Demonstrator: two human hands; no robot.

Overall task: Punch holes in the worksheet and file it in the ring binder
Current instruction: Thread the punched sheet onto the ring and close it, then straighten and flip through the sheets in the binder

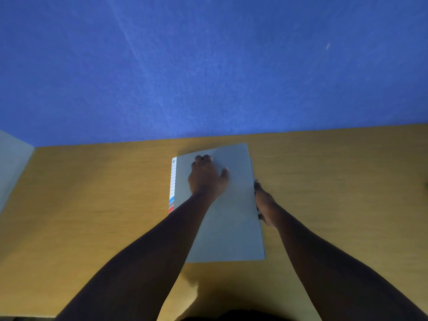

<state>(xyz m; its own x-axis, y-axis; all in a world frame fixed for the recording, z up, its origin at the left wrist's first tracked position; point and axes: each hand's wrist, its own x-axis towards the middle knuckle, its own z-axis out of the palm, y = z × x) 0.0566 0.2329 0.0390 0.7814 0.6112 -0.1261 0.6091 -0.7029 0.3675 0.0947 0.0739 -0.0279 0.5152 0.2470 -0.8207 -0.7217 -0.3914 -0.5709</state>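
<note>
While the grey ring binder (228,212) lies closed on the wooden tabletop (92,205), we press our left hand (206,179) flat on its cover, fingers (203,158) spread, and our right hand (266,206) curls its fingers around the binder's right edge, gripping it.

Single head-worn wide-angle view, looking forward and steeply down from just above the wooden desk (92,205). Faces toward 12 o'clock, where the blue wall (208,66) fills the upper half. Close enough that both forearms enter from 5 and 7 o'clock; no second view to overlap.
</note>
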